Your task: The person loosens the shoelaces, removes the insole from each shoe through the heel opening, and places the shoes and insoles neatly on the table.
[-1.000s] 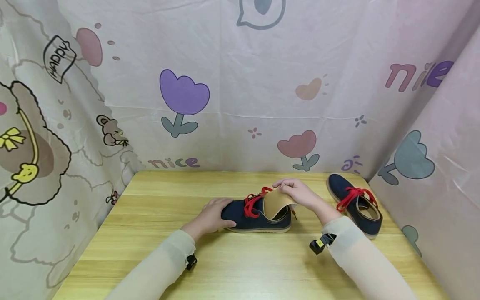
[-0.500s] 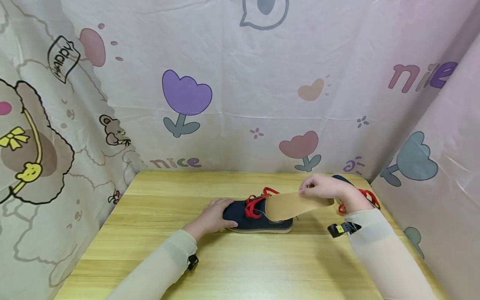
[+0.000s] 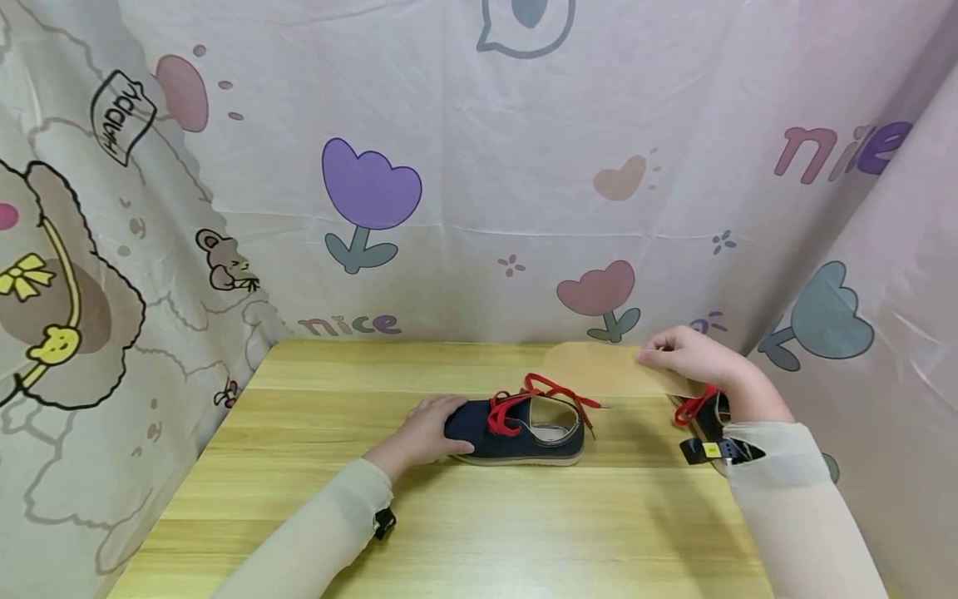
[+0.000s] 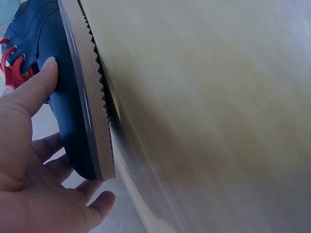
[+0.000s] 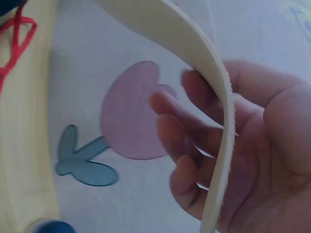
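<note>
Head view: left hand (image 3: 428,434) grips the toe of a navy sneaker (image 3: 516,449); its red laces (image 3: 505,416) sit right of that grip. Right hand (image 3: 692,362) pinches a tan insole (image 3: 599,370), out of the sneaker, mostly left of the pinch. Left wrist: thumb on upper, fingers around toe. Right wrist: insole bends between curled fingers and palm.

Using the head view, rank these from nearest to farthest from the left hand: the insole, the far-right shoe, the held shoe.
1. Held shoe: its toe is in the left hand.
2. Insole: to the right, held by the right hand.
3. Far-right shoe: farther right, partly hidden.
</note>
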Demonstrator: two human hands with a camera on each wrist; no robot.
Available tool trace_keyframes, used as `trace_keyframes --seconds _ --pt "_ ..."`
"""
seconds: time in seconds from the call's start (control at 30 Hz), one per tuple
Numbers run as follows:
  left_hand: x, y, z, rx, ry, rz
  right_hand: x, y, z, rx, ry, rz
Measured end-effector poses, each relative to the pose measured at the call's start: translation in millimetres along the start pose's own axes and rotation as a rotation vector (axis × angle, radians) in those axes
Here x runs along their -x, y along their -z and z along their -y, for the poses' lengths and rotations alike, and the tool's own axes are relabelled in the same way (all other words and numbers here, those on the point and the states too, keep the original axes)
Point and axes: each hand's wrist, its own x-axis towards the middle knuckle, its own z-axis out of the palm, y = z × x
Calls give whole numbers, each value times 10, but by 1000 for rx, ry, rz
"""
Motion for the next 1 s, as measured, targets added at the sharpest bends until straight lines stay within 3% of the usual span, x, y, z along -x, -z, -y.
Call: trace_keyframes --seconds 0.13,0.33,0.63,1.0 --pt "3 -6 7 2 1 -5 -89 -145 -109 -55 -58 -97" --pt "10 -18 13 8 5 -5 -226 -400 -257 -133 -188 -164" --pt "3 -40 37 7 14 -5 -393 -668 -528 -170 -342 -205" --pt "5 -29 25 8 14 -7 -458 -895 -750 -192 -426 -224"
